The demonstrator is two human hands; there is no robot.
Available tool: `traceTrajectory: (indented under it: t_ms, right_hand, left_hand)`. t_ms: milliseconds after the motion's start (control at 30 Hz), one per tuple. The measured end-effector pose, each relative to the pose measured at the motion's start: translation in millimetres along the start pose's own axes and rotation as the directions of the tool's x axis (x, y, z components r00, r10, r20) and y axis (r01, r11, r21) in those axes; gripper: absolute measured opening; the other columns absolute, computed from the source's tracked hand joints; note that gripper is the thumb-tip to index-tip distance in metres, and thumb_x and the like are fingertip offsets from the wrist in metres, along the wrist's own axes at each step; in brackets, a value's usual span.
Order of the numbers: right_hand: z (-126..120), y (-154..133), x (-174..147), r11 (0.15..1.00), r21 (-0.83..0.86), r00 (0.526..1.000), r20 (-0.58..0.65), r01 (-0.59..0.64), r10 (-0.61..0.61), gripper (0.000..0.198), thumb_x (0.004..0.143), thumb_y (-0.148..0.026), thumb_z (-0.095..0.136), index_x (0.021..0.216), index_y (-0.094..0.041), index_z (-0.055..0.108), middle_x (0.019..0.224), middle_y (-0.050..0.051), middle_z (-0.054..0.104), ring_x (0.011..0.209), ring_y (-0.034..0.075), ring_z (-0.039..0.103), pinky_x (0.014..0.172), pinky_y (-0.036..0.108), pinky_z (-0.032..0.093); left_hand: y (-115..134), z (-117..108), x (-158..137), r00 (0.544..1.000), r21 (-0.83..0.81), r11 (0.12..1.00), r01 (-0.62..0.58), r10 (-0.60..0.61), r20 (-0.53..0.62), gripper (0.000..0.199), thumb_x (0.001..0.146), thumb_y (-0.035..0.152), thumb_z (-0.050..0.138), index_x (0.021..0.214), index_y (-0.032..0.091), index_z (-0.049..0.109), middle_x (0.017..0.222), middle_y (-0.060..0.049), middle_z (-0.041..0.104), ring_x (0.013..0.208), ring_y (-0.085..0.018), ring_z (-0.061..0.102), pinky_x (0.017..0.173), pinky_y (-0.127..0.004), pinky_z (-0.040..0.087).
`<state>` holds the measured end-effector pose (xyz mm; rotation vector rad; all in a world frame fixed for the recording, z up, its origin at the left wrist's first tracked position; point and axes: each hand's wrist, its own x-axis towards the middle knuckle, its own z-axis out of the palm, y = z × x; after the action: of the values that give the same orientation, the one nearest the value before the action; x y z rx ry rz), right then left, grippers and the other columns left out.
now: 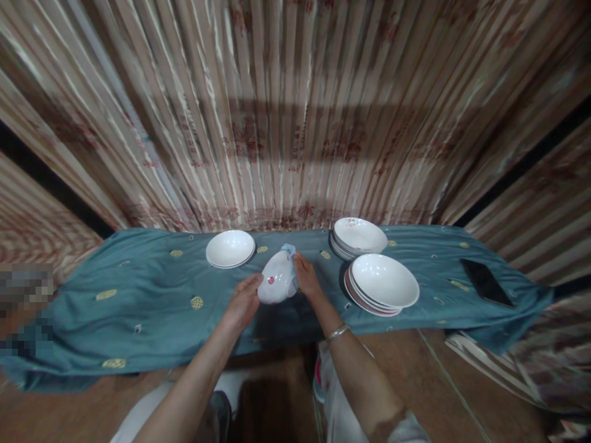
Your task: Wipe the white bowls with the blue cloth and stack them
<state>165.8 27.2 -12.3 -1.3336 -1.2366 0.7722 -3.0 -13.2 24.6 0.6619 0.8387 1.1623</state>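
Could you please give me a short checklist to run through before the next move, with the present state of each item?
1. Left hand gripping the dish: ok, it holds the edge.
2. Right hand keeping the cloth against the dish: ok.
3. Dish surface fully clean: cannot tell from this view.
4. Rear right stack apart from front right stack: cannot tell, their outlines meet here.
5. Black phone-like device apart from the stacks: ok, it lies to their right.
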Motion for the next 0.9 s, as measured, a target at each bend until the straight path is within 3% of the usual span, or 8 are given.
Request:
traceTrajectory:
  t_ms: [267, 533, 667, 900]
  right_hand:
    - [-3, -8, -7, 0.999, -0.051, 1.0, 0.008, -0.007, 0.007, 0.043, 0.094, -0.038, 0.039, 0.12, -0.022, 0.068, 0.126, 0.005, 0.07, 0.123, 0.023, 0.061, 0.112, 0.042, 0.041]
    - [4, -21, -23, 0.946, -0.203, 0.966, 0.097, 0.254, -0.239, 0.044, 0.098, -0.032, 0.036, 0.134, -0.02, 0.059, 0.138, 0.009, 0.062, 0.132, 0.022, 0.054, 0.117, 0.041, 0.037]
    - [5, -27, -33, 0.863, -0.307, 0.916, 0.157, 0.4, -0.369, 0.046, 0.101, -0.032, 0.034, 0.141, -0.023, 0.053, 0.144, 0.009, 0.056, 0.137, 0.022, 0.049, 0.117, 0.043, 0.038]
    - [9, -50, -56, 0.624, -0.42, 0.752, 0.36, 0.659, -0.552, 0.044, 0.099, -0.029, 0.043, 0.142, -0.024, 0.054, 0.153, 0.01, 0.045, 0.147, 0.026, 0.031, 0.12, 0.049, 0.03]
  left_hand:
    - [12, 6, -5, 0.997, 0.053, 0.998, -0.038, 0.041, -0.06, 0.038, 0.047, 0.031, 0.089, 0.079, 0.015, 0.075, 0.072, -0.003, 0.075, 0.07, -0.019, 0.068, 0.073, -0.031, 0.05]
    - [12, 3, -11, 0.993, 0.15, 0.986, -0.069, 0.082, -0.083, 0.037, 0.056, 0.037, 0.085, 0.083, 0.015, 0.075, 0.072, -0.003, 0.074, 0.067, -0.017, 0.064, 0.065, -0.027, 0.046]
    - [9, 3, -10, 0.991, 0.142, 0.985, -0.096, 0.109, -0.084, 0.032, 0.059, 0.041, 0.083, 0.078, 0.016, 0.074, 0.076, -0.005, 0.075, 0.078, -0.022, 0.069, 0.068, -0.028, 0.05]
    - [8, -3, -9, 0.989, 0.104, 0.986, -0.127, 0.134, -0.057, 0.018, 0.061, 0.031, 0.078, 0.073, 0.019, 0.072, 0.074, -0.006, 0.076, 0.082, -0.026, 0.071, 0.069, -0.03, 0.053]
